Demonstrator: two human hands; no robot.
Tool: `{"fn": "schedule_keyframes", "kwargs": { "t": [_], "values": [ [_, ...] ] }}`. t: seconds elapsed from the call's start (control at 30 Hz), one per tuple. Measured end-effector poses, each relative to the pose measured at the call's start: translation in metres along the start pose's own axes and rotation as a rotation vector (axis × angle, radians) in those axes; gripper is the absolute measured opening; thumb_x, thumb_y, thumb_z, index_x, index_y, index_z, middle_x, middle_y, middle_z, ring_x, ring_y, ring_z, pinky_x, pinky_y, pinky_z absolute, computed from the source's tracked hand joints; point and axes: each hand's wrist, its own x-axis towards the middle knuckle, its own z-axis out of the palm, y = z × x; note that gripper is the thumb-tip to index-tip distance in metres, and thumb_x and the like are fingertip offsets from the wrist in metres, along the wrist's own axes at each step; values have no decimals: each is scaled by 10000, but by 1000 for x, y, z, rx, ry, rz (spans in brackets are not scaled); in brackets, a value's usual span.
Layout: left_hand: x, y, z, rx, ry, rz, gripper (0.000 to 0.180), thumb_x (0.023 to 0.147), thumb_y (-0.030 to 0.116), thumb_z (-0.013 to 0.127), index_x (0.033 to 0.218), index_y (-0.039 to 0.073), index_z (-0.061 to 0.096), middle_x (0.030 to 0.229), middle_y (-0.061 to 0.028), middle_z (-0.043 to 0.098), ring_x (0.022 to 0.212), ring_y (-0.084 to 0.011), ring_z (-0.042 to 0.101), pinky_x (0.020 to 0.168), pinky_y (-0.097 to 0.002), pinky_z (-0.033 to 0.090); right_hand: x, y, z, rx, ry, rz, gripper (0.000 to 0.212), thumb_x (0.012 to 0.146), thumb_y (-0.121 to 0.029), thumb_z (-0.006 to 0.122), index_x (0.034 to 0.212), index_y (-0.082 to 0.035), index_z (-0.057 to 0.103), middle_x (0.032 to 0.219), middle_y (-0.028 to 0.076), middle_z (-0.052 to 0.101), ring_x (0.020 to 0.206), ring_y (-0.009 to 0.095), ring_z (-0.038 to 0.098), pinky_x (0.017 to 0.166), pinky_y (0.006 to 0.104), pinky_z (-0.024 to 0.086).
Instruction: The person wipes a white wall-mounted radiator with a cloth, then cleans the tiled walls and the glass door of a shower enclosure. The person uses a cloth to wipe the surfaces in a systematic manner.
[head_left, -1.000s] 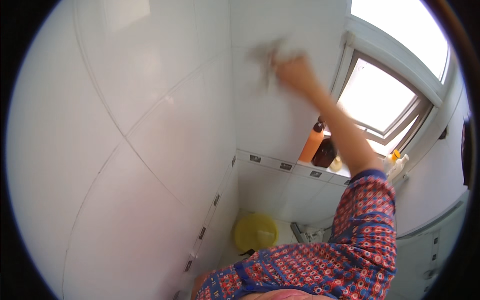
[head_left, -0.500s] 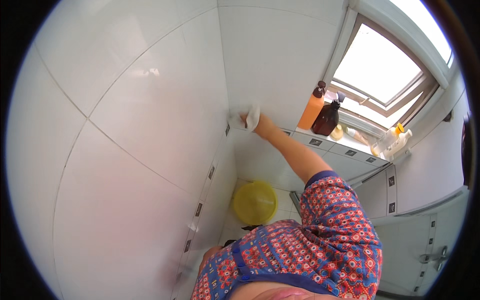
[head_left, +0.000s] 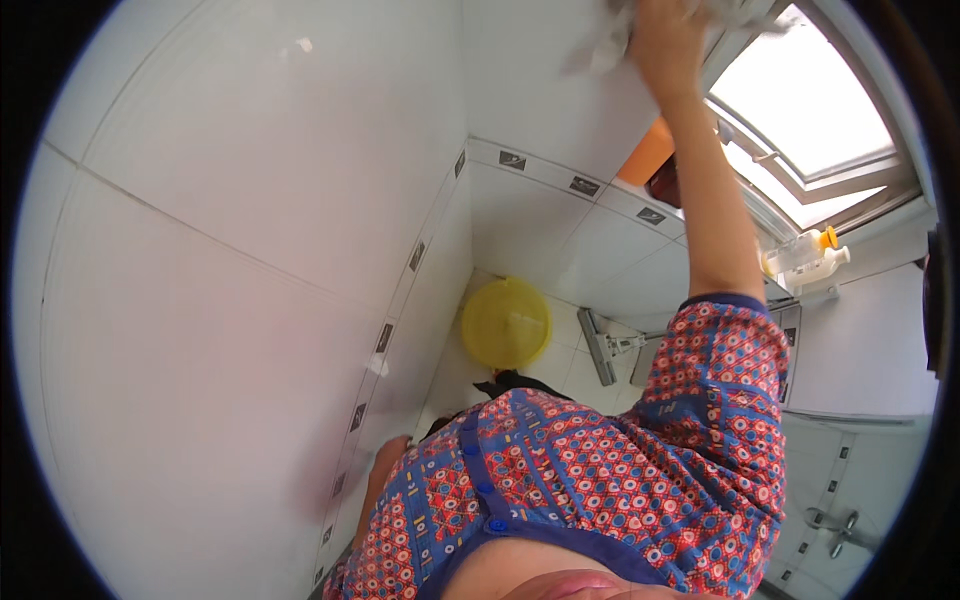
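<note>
My right hand (head_left: 668, 48) is raised high at the upper edge, against the white tiled wall beside the window. It is closed on a whitish cloth (head_left: 612, 45), which is blurred and spreads out on both sides of the fingers. Below the hand, my right forearm partly covers an orange bottle (head_left: 648, 152) and a dark brown bottle (head_left: 664, 182) on the ledge. Of my left arm only a strip of bare skin shows, low beside my patterned shirt; the left hand itself cannot be made out.
A window (head_left: 805, 100) stands tilted in its frame at upper right. Near it, a clear bottle with a yellow cap (head_left: 800, 252) and a white bottle (head_left: 822, 266) stand on the ledge. Below are a yellow basin (head_left: 506, 323) and a grey mop head (head_left: 597, 346) on the floor.
My right hand has swept the cloth up and right, from the wall corner to beside the window. The forearm now covers part of the bottles. The view has shifted, showing the mop head.
</note>
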Motion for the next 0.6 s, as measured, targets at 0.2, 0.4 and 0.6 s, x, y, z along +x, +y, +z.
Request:
{"fn": "schedule_keyframes", "kwargs": {
  "t": [0.2, 0.4, 0.6],
  "values": [
    [4, 42, -29, -95, -1, -33, 368, 855, 274, 608, 1130, 30, 609, 1016, -204, 658, 979, -374, 616, 818, -466, 490, -187, -61, 64, 582, -414, -382, 442, 775, -2, 529, 1201, -119, 522, 1191, 92, 527, 1165, 289, 490, 1002, 483, 367],
    [-34, -16, 29, -18, -32, -106, 379, 852, 269, 609, 1142, 26, 613, 1040, -199, 663, 975, -368, 624, 828, -453, 495, -73, -75, 36, 396, -238, -149, 365, 751, -62, 604, 1100, -168, 584, 1024, 65, 584, 994, 285, 577, 897, 475, 454],
    [-51, 2, 54, -252, 88, -222, 374, 840, 274, 596, 1112, 21, 637, 1040, -204, 661, 985, -371, 622, 836, -450, 495, -146, -108, 81, 72, -343, -437, 580, 811, -73, 565, 1375, -117, 437, 1352, 86, 471, 1168, 322, 493, 969, 464, 402]
  ]
}}
